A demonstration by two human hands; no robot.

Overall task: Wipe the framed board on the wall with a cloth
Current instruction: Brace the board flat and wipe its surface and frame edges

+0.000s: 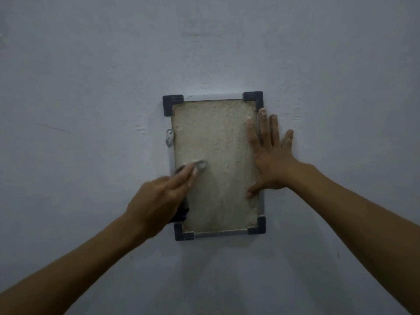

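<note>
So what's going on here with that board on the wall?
A person is working on a rectangular beige board with a silver frame and black corner caps, mounted on a pale grey wall. The right hand lies flat and open across the board's right edge, as if bracing it. The blurred left hand is at the lower left, fingers on the surface, with a dark cloth showing under the palm. A metal hanger tab sits on the left frame edge.

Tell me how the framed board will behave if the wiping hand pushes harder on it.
The board probably stays flat and stiff: thin metal frame, plastic corners. It may slide or swing on the wall; only one small bracket shows, which is likely why the right hand braces its edge.
</note>
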